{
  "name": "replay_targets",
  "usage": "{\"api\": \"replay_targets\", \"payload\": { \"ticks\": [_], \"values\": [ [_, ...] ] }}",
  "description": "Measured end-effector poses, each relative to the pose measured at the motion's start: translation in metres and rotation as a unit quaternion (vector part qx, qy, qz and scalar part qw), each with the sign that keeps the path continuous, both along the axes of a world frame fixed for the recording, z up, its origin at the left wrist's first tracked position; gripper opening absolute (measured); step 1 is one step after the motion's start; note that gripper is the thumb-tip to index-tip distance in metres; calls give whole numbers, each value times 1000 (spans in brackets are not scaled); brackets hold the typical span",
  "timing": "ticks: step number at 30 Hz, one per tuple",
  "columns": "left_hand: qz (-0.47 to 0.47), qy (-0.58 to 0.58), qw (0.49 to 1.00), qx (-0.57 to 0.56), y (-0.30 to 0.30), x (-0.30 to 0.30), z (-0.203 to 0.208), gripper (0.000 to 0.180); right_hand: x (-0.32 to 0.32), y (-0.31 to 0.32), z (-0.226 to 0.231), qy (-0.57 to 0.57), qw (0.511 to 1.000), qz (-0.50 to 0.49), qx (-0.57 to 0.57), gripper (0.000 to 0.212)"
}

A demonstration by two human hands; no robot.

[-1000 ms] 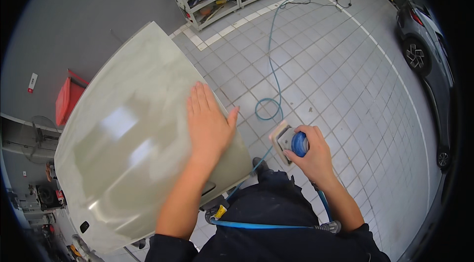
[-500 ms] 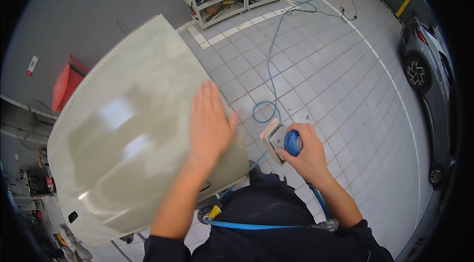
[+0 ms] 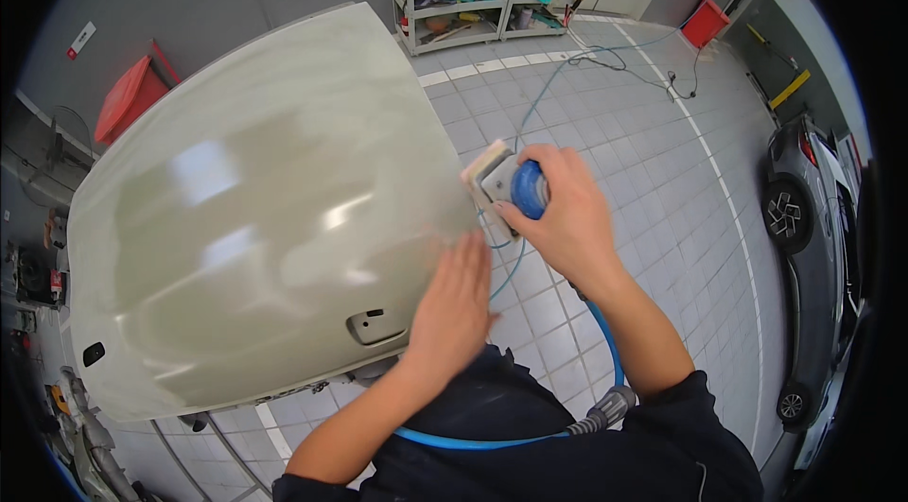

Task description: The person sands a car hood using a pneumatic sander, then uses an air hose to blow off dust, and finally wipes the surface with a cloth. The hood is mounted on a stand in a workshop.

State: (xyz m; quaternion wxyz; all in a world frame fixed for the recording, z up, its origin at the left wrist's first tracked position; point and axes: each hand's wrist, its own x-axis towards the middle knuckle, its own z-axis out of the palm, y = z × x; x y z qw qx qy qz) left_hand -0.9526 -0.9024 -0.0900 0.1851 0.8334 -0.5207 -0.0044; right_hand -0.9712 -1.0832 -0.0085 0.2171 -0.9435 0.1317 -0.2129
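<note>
My right hand [image 3: 575, 223] was closed around a blue-and-grey handheld sander [image 3: 529, 190] with a flat, pale tan-and-pink pad, thumb on one side of the round blue top and fingers curled over the other. I had it tilted, with the pad turned toward the right edge of a broad, curved, pale grey-green car panel [image 3: 284, 190]; whether pad and edge touched, I could not tell. My left hand [image 3: 454, 303] lay just below the sander, at the panel's near right corner, its fingers stretched out, pressed together and blurred at the tips. How firmly they met the surface, if at all, I could not tell. Close to that hand, a rounded recess [image 3: 376, 325] was sunk into the panel's near edge. A thick bright-blue hose [image 3: 605, 337] ran below my right forearm and across my dark clothing. Beyond the panel, a grey metal shelf trolley [image 3: 459, 45] loaded with supplies stood by the wall, and a dark grey car [image 3: 821, 280] was parked well off to my right on the grey tiled floor [image 3: 672, 218].
</note>
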Motion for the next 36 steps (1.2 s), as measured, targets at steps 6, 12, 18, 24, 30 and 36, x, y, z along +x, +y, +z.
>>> {"api": "replay_targets", "payload": {
  "ticks": [6,12,18,24,30,36],
  "values": [
    [-222,692,683,68,68,-32,8,59,14,99,-8,63,997,26,-18,41],
    [-100,671,735,9,96,-93,-15,49,59,172,-10,82,994,78,-3,34],
    [22,606,793,-55,186,-60,-47,34,22,106,-16,42,987,-153,19,40],
    [88,702,706,-28,318,-40,-14,36,29,213,-23,-2,992,1,123,34],
    [140,674,668,-282,289,-63,-48,55,51,271,-28,5,964,200,172,33],
    [68,665,740,-74,180,-42,-20,35,-24,133,-52,-45,993,46,-95,22]
  ]
}}
